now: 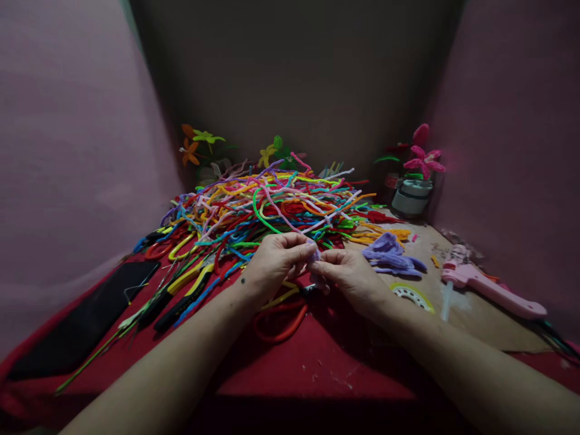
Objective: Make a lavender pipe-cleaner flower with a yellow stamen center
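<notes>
Between my two hands is a small piece of purple pipe cleaner (313,252), pinched from both sides. My left hand (280,258) grips its upper left with thumb and forefinger. From the right, my right hand (351,275) pinches its lower edge, fingertips nearly touching those of the left. Its exact shape is mostly hidden by the fingers. Just right of my right hand, several shaped purple pipe cleaner pieces (390,254) lie on cardboard. Below the hands, red-handled scissors (283,329) rest on the red cloth, partly covered.
A large heap of coloured pipe cleaners (272,205) lies behind the hands. To the left are yellow-black pliers (193,293) and a dark phone-like slab (86,320). On the right, a pink glue gun (493,284) and a tape roll (412,296) rest on cardboard (489,329). A potted pink flower (412,196) stands behind.
</notes>
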`<state>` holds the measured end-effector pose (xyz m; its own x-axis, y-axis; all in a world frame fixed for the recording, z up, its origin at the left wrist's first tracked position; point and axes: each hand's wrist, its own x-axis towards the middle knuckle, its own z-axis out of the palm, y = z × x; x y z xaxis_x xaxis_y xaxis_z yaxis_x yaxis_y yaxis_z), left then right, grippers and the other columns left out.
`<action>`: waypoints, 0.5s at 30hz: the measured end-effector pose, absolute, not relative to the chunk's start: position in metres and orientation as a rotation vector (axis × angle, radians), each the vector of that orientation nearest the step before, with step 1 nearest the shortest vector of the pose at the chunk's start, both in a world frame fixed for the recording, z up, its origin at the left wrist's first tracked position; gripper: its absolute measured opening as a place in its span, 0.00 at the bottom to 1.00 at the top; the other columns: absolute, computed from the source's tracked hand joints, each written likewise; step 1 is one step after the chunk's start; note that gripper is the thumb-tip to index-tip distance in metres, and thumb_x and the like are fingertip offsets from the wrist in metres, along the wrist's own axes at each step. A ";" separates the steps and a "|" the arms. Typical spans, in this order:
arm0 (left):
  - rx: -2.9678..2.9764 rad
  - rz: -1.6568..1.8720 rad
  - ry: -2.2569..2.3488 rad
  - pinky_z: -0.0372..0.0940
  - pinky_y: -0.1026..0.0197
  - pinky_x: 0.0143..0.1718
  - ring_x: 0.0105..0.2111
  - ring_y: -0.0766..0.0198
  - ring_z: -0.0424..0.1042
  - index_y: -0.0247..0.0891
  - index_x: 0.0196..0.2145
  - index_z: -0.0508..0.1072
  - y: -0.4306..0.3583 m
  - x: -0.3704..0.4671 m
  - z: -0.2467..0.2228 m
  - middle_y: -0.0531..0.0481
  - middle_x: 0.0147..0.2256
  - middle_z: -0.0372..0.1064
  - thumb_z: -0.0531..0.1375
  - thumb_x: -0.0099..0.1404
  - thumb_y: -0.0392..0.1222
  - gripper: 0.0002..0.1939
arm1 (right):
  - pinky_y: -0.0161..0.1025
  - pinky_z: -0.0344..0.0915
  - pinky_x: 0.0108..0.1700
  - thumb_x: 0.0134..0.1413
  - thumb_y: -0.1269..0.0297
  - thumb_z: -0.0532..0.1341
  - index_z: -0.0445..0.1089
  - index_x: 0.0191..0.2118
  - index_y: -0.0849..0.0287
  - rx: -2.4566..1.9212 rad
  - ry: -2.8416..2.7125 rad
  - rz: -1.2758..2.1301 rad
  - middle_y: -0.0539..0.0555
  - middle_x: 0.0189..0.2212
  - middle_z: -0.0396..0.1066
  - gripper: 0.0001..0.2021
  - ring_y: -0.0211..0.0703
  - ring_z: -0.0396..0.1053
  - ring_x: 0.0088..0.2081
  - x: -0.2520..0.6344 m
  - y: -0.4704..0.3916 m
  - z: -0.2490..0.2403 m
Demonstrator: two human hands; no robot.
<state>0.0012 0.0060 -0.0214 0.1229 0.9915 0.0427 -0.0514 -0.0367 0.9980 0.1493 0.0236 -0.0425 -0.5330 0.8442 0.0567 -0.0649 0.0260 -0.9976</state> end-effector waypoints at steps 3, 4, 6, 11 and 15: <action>1.226 1.158 1.041 0.52 0.71 0.18 0.16 0.76 0.56 0.32 0.25 0.69 0.006 0.002 -0.022 0.54 0.20 0.63 0.61 0.54 0.42 0.09 | 0.31 0.51 0.20 0.43 0.62 0.62 0.64 0.18 0.63 -0.842 -1.521 1.666 0.46 0.13 0.62 0.11 0.30 0.55 0.16 0.149 0.023 -0.042; 1.208 1.152 1.028 0.53 0.70 0.18 0.16 0.76 0.57 0.33 0.25 0.68 0.006 0.003 -0.022 0.55 0.20 0.63 0.61 0.54 0.42 0.09 | 0.31 0.51 0.19 0.42 0.62 0.62 0.64 0.18 0.63 -0.842 -1.493 1.705 0.46 0.13 0.62 0.11 0.29 0.55 0.15 0.149 0.024 -0.043; 1.178 1.139 1.012 0.55 0.69 0.19 0.17 0.75 0.58 0.33 0.24 0.67 0.006 0.005 -0.023 0.55 0.19 0.62 0.60 0.54 0.42 0.09 | 0.30 0.50 0.17 0.40 0.62 0.63 0.63 0.18 0.62 -0.842 -1.442 1.790 0.46 0.13 0.62 0.12 0.29 0.54 0.14 0.149 0.024 -0.045; 1.191 1.093 1.038 0.57 0.69 0.20 0.18 0.73 0.62 0.34 0.28 0.68 0.006 0.005 -0.025 0.54 0.21 0.65 0.61 0.53 0.45 0.10 | 0.30 0.46 0.14 0.43 0.60 0.62 0.64 0.19 0.62 -0.875 -1.444 1.784 0.46 0.11 0.61 0.12 0.29 0.53 0.12 0.150 0.026 -0.049; 1.270 0.997 1.069 0.59 0.68 0.20 0.19 0.70 0.66 0.34 0.26 0.69 0.004 0.005 -0.022 0.53 0.21 0.67 0.60 0.53 0.43 0.08 | 0.29 0.49 0.16 0.42 0.64 0.62 0.66 0.19 0.63 -0.884 -1.499 1.716 0.46 0.11 0.61 0.09 0.28 0.53 0.13 0.150 0.024 -0.044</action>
